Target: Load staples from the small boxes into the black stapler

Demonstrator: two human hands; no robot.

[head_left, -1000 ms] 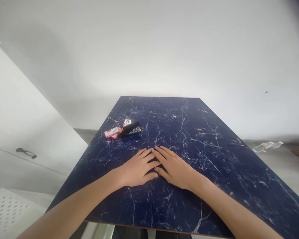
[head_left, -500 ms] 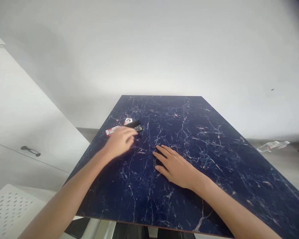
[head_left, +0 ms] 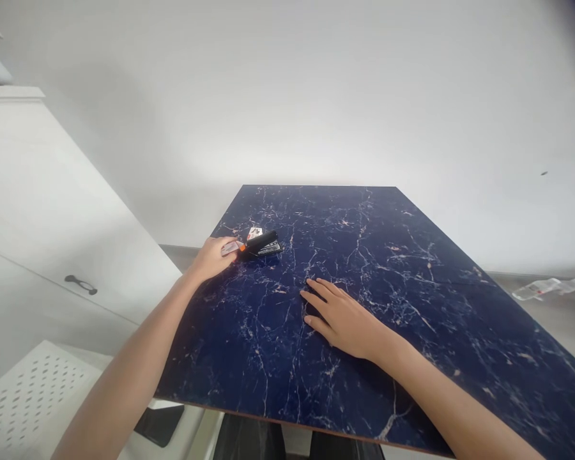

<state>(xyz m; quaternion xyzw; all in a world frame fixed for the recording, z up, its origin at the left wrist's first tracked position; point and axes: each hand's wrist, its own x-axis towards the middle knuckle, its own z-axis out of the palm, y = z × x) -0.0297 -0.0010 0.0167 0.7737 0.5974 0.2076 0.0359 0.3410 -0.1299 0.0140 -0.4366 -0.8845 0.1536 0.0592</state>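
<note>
My left hand is closed around a small pale box with reddish print at the table's left side; an orange bit shows at its right end. Right beside it lies a black stapler, its jaw toward the right. Behind the stapler sits a small white box with a dark picture on it, partly covered by the stapler. My right hand rests palm down on the dark blue marbled table, fingers spread, touching only the tabletop.
A white cabinet with a dark handle stands at the left. Below it is a white perforated chair with a flat black object nearby. A clear plastic bottle lies beyond the table's right edge.
My left hand has moved from over the stapler to the left and taken hold of the small box. The right hand stays in place on the table; the view has shifted slightly.
</note>
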